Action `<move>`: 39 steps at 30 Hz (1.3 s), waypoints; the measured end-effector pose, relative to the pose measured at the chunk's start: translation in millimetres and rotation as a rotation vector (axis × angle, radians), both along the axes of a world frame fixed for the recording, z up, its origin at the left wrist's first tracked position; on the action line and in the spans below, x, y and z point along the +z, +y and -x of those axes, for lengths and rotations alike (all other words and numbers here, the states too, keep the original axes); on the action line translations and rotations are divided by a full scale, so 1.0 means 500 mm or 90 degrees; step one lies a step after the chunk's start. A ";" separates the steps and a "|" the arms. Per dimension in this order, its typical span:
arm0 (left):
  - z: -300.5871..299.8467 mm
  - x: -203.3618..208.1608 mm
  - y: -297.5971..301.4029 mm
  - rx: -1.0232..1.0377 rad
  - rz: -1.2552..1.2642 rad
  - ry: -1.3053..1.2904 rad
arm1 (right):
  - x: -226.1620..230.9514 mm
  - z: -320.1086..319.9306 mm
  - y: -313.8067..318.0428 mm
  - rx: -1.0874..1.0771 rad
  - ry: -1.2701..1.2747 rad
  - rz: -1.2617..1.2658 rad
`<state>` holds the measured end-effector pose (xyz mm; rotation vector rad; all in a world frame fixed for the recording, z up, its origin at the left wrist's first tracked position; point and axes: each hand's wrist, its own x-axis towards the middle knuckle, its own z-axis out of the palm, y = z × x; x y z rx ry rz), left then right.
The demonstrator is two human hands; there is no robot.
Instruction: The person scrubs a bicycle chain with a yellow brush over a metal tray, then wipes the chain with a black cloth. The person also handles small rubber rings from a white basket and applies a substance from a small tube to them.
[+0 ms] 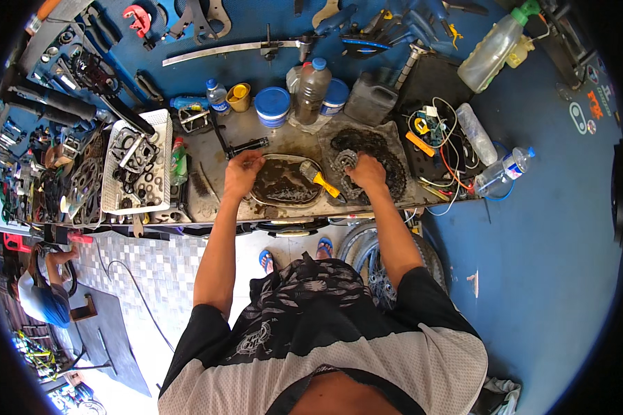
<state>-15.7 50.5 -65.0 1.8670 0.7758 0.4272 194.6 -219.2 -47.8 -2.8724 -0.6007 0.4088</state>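
Stained workbench (294, 142), hands (368, 173), gear cluster (342, 162) — partly hidden

Tray (286, 205): before you on the worktop (199, 152), between your left hand (244, 173) and right hand (367, 171).
Brush (324, 183): across the tray's right rim.
Sprocket cassette (342, 161): at your right hand, behind and right of the brush.
Tub (271, 107): behind the tray.
Parts basket (136, 208): left of your left hand.
Cables (457, 146): right of your right hand.

right fingers (358, 164) on sprocket cluster (342, 161): partly hidden | tray (284, 155) floor: under murky liquid (273, 181) | tires (358, 244): partly hidden by worktop (199, 146), right forearm (396, 232) | wheel (622, 194): cut off, right edge | left fingers (254, 161) touching tray: cannot tell
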 end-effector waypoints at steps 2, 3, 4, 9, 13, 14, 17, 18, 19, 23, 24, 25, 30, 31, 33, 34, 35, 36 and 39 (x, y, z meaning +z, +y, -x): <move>0.032 -0.024 0.018 0.047 -0.111 0.018 | -0.004 0.018 -0.006 0.003 -0.104 -0.002; 0.046 -0.036 0.023 0.070 -0.145 0.025 | -0.005 0.028 -0.007 -0.006 -0.131 -0.039; 0.060 -0.047 0.027 0.103 -0.159 0.061 | -0.005 0.033 -0.007 0.012 -0.092 -0.078; 0.101 -0.087 0.016 0.148 -0.149 0.112 | -0.011 0.048 0.018 0.028 0.236 -0.144; 0.127 -0.090 -0.007 0.135 -0.213 0.154 | -0.032 0.051 0.032 0.069 0.237 -0.118; 0.135 -0.087 -0.015 0.105 -0.216 0.146 | -0.040 0.052 0.033 0.069 0.242 -0.135; 0.153 -0.078 -0.043 -0.011 -0.258 0.187 | -0.063 0.053 0.034 0.061 0.259 -0.172; 0.157 -0.076 -0.053 -0.020 -0.267 0.199 | -0.069 0.052 0.035 0.065 0.257 -0.185; 0.159 -0.075 -0.064 -0.012 -0.281 0.217 | -0.075 0.050 0.037 0.070 0.255 -0.199; 0.164 -0.072 -0.079 0.019 -0.290 0.255 | -0.080 0.037 0.054 0.104 0.239 -0.138; 0.168 -0.071 -0.078 0.035 -0.303 0.254 | -0.078 0.033 0.058 0.115 0.261 -0.113; 0.175 -0.069 -0.075 0.038 -0.312 0.250 | -0.076 0.030 0.062 0.114 0.272 -0.082; 0.232 -0.046 -0.064 0.095 -0.284 0.222 | -0.066 0.034 0.081 0.117 0.255 -0.067; 0.246 -0.041 -0.063 0.104 -0.295 0.227 | -0.065 0.036 0.084 0.120 0.241 -0.085; 0.270 -0.032 -0.057 0.133 -0.318 0.222 | -0.064 0.036 0.095 0.129 0.238 -0.096; 0.280 -0.029 -0.052 0.142 -0.332 0.237 | -0.064 0.033 0.101 0.136 0.249 -0.090; 0.291 -0.026 -0.045 0.151 -0.351 0.253 | -0.065 0.030 0.109 0.137 0.254 -0.086; 0.300 -0.025 -0.036 0.163 -0.376 0.276 | -0.065 0.027 0.118 0.150 0.261 -0.086; 0.325 -0.023 -0.010 0.188 -0.373 0.336 | -0.068 0.017 0.146 0.159 0.264 -0.090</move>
